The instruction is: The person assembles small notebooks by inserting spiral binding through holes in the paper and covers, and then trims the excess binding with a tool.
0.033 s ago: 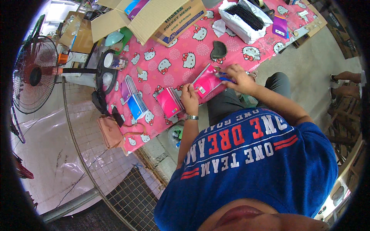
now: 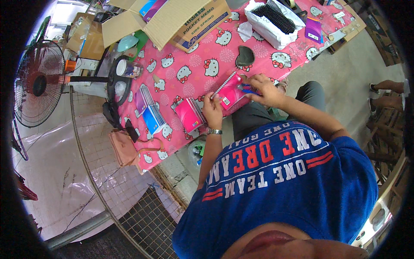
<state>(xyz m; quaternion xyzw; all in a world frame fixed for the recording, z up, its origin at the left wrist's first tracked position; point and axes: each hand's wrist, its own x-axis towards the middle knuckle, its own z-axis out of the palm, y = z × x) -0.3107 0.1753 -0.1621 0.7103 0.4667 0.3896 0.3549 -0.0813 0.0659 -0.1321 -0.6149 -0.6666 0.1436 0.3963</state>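
Note:
A pink spiral notebook [image 2: 231, 96] lies at the near edge of the table, its wire binding along the upper left side. My left hand [image 2: 212, 111], with a metal watch at the wrist, is closed on the notebook's lower left corner by the end of the binding. Over the notebook's right side, my right hand [image 2: 267, 91] grips blue-handled pliers [image 2: 249, 90]; the palm hides part of them. Just left of my left hand sits a stack of pink notebooks [image 2: 188, 115]. Further left are blue notebooks [image 2: 153, 121] and purple ones [image 2: 140, 102].
A pink patterned cloth [image 2: 185, 88] covers the table. At the back stand an open carton [image 2: 196, 26] and a white bag [image 2: 276, 36] of black coils. A dark curved dish [image 2: 245, 56] lies beyond the notebook. Left are a fan [image 2: 39, 85] and a pink handbag [image 2: 123, 147].
My right hand and the pliers have shifted slightly to the left over the notebook. The left hand stays at the corner, with its fingers moved a little.

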